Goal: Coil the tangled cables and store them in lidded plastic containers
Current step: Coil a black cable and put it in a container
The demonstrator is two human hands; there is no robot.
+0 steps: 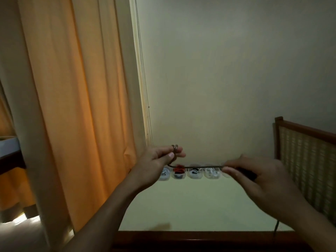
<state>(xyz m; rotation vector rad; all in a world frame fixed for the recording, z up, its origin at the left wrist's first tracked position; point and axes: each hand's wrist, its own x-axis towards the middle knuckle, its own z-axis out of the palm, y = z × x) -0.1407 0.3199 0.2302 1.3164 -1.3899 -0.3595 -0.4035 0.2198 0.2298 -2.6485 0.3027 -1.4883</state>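
Stretching a dark cable (200, 167) level between both hands, seen from the head camera, raised above the pale surface (181, 206). Pinching a small looped end with the left hand (160, 158), probably to anchor the coil. Clenching the right hand (254, 177) round the run further right, seemingly to pull kinks straight, letting slack dangle past the near right edge. Lined up along the far edge: small clear containers (195, 173) already holding coiled cables, likely kept clear of the work.

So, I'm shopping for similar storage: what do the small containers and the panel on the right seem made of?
Containers: probably clear plastic, since coiled cables show through their walls. Panel: its striped weave suggests cane, framed in glossy dark wood.
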